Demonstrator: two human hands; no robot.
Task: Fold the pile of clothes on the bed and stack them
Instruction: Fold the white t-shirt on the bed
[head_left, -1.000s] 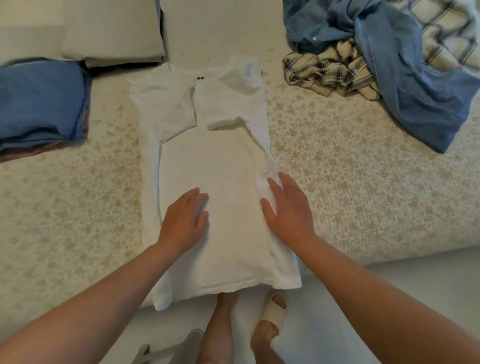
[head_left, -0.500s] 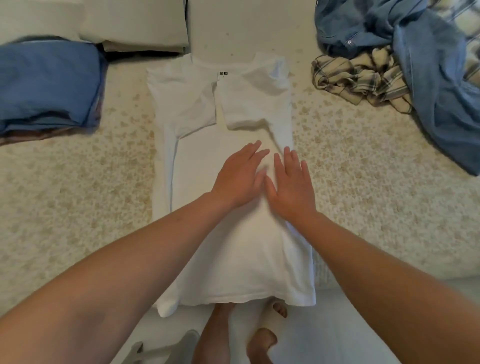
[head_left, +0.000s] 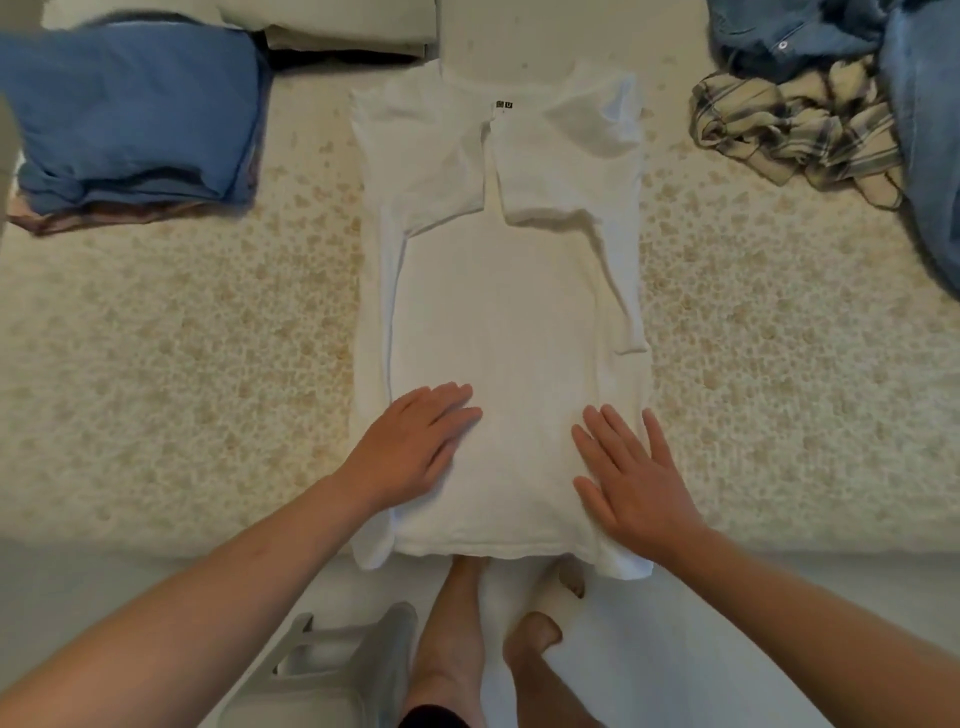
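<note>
White T-shirt (head_left: 498, 322) laid out lengthwise on the bed (head_left: 182, 389), neckline at the far end, hem hanging just over the near edge, both sides and both short sleeves folded in over the middle. From the head camera, the one view here: the left hand (head_left: 410, 447) lies flat on the lower left part of the shirt, fingers straight and together, pointing up and to the right, palm pressing the cloth, nothing gripped. The right hand (head_left: 631, 478) lies flat too, on the lower right part near the folded edge, fingers spread and straight, thumb out toward the middle, grasping nothing. The two hands are apart, with bare white fabric between them.

Far left on the bed, a stack of folded blue clothes (head_left: 135, 114), with a pinkish layer showing underneath. Far right, the unfolded pile: a plaid shirt (head_left: 795, 130) crumpled beside and partly under denim garments (head_left: 914, 130). Pale pillows (head_left: 343, 26) lie at the top. Below the bed edge, the person's bare feet (head_left: 530, 644) on a pale floor, and a light plastic stool (head_left: 332, 670) beside them.
</note>
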